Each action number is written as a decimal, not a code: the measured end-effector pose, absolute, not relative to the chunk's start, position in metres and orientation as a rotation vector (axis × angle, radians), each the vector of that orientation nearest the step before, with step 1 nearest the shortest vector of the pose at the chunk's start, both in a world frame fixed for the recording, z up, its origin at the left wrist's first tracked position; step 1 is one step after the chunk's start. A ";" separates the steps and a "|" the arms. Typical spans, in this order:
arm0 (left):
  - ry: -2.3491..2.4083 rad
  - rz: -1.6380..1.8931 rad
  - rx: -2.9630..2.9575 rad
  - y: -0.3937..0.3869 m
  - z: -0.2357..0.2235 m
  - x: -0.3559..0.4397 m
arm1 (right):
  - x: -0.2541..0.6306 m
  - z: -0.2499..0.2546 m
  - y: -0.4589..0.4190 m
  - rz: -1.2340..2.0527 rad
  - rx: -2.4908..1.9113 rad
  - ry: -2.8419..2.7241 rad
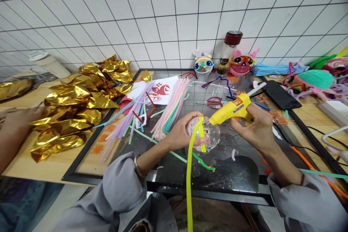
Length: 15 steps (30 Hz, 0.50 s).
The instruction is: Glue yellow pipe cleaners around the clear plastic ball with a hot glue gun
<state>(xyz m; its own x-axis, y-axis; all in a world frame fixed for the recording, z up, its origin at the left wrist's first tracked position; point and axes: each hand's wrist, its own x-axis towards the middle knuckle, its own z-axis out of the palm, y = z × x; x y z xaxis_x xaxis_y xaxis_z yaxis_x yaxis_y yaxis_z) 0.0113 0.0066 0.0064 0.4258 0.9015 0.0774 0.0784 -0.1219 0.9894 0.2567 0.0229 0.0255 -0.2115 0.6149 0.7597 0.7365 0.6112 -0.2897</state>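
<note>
My left hand is closed around a clear round plastic ball over the front of the black-framed board. A yellow pipe cleaner runs across the ball and hangs down past the table edge. In my right hand is a yellow hot glue gun with a glue stick sticking out of its back. Its nozzle points down and left, close to the ball; whether they touch I cannot tell. Below the ball lies a short green twisted pipe cleaner.
Pastel pipe cleaners lie left of centre near red-handled scissors. Crumpled gold foil covers the left, beside another person's hand. A bottle and finished animal-face balls stand at the wall. A phone lies right.
</note>
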 end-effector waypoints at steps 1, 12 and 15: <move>0.904 0.900 1.539 0.007 0.007 0.011 | 0.257 0.025 0.023 -0.173 -1.069 -1.913; 0.904 0.900 1.523 0.005 0.009 0.013 | 0.257 0.023 0.024 -0.217 -1.097 -1.890; 0.889 0.895 1.511 0.005 0.010 0.014 | 0.257 0.024 0.024 -0.188 -1.081 -1.901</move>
